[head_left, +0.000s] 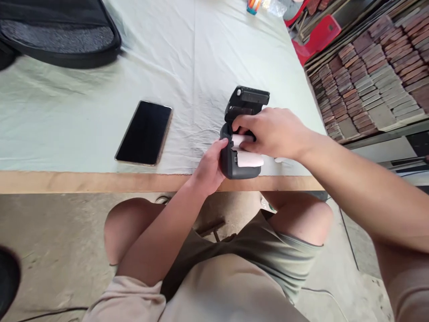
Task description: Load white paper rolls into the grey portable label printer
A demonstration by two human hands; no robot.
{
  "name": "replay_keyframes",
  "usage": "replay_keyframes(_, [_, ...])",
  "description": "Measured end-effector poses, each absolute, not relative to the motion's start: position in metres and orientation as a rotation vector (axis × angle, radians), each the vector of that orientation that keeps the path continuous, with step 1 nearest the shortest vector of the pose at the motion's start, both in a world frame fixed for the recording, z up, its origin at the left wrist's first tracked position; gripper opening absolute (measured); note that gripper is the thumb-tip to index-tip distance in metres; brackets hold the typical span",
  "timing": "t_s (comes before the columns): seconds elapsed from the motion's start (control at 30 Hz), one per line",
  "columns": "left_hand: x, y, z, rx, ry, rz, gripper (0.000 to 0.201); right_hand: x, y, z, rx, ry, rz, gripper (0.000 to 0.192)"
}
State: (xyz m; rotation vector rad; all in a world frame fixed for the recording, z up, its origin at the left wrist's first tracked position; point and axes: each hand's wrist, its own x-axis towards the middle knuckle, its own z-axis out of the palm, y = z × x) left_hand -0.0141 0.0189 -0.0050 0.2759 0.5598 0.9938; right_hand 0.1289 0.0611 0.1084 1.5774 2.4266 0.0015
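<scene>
Nearest the camera are the person's own lap and bare knees, in olive shorts (268,255) and a beige shirt, seated at the near edge of the table (100,181). The table carries a pale cloth (187,58).

At the table's near edge sits a small black printer (239,134) with its lid (248,100) swung up and open toward 12 o'clock. A white paper roll (250,158) lies in the open compartment, partly hidden by fingers.

The left hand (209,167) grips the printer's body from its 9 o'clock side, thumb against the casing. The right hand (273,132) comes in from 3 o'clock and curls over the compartment, fingertips closed on the paper roll at its upper edge; how firmly it pinches cannot be told.

At the printer's 9 o'clock, well apart, a dark phone (145,133) lies flat with its screen off. At 11 o'clock, far back, lies a black bag (60,38). Off the table at 2 o'clock stand stacked wooden blocks (368,71), with red plastic items (318,38) beyond them.
</scene>
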Motion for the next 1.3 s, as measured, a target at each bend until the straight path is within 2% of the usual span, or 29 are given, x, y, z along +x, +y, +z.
replay_keyframes(0.07, [-0.013, 0.02, -0.004, 0.24, 0.581, 0.975, 0.011, 0.141, 0.059, 0.114, 1.616, 2.574, -0.206, 0.046])
replay_keyframes(0.13, [-0.013, 0.02, -0.004, 0.197, 0.602, 0.955, 0.015, 0.159, 0.053, 0.119, 1.761, 2.709, -0.588, 0.043])
replay_keyframes(0.23, [-0.013, 0.021, -0.002, 0.168, 0.608, 0.949, 0.023, 0.187, 0.038, 0.115, 2.218, 2.753, -1.359, 0.045])
replay_keyframes(0.33, [-0.013, 0.023, -0.002, 0.174, 0.591, 0.95, 0.032, 0.203, 0.02, 0.09, 2.572, 2.417, -2.153, 0.047])
replay_keyframes(0.37, [-0.013, 0.023, -0.001, 0.177, 0.59, 0.949, 0.033, 0.205, 0.014, 0.079, 2.616, 2.284, -2.308, 0.048])
replay_keyframes(0.43, [-0.013, 0.023, -0.001, 0.183, 0.596, 0.952, 0.035, 0.204, 0.005, 0.057, 2.67, 2.148, -2.41, 0.054])
replay_keyframes(0.53, [-0.014, 0.023, 0.0, 0.203, 0.621, 0.97, 0.036, 0.198, -0.004, 0.034, 2.74, 2.252, -2.296, 0.06])
replay_keyframes(0.6, [-0.014, 0.024, 0.001, 0.219, 0.639, 0.986, 0.036, 0.197, -0.007, 0.026, 2.787, 2.416, -2.074, 0.061])
replay_keyframes(0.73, [-0.013, 0.025, 0.005, 0.221, 0.677, 1.024, 0.036, 0.201, -0.007, 0.015, 2.914, 2.511, -1.564, 0.05])
replay_keyframes(0.93, [-0.011, 0.024, 0.011, 0.201, 0.724, 1.023, 0.04, 0.205, -0.003, -0.014, 3.025, 2.376, -1.124, 0.036])
replay_keyframes(1.0, [-0.011, 0.023, 0.013, 0.195, 0.735, 1.028, 0.04, 0.206, -0.009, -0.016, 3.017, 2.35, -1.019, 0.041])
replay_keyframes(1.1, [-0.011, 0.023, 0.014, 0.189, 0.745, 1.035, 0.041, 0.215, -0.025, -0.009, 3.027, 2.369, -0.805, 0.064])
replay_keyframes(1.23, [-0.011, 0.023, 0.014, 0.19, 0.729, 1.03, 0.037, 0.244, -0.031, -0.005, 3.131, 2.453, 0.013, 0.062])
replay_keyframes(1.3, [-0.011, 0.023, 0.013, 0.195, 0.714, 1.032, 0.032, 0.258, -0.018, -0.012, 3.084, 2.431, 0.22, 0.067])
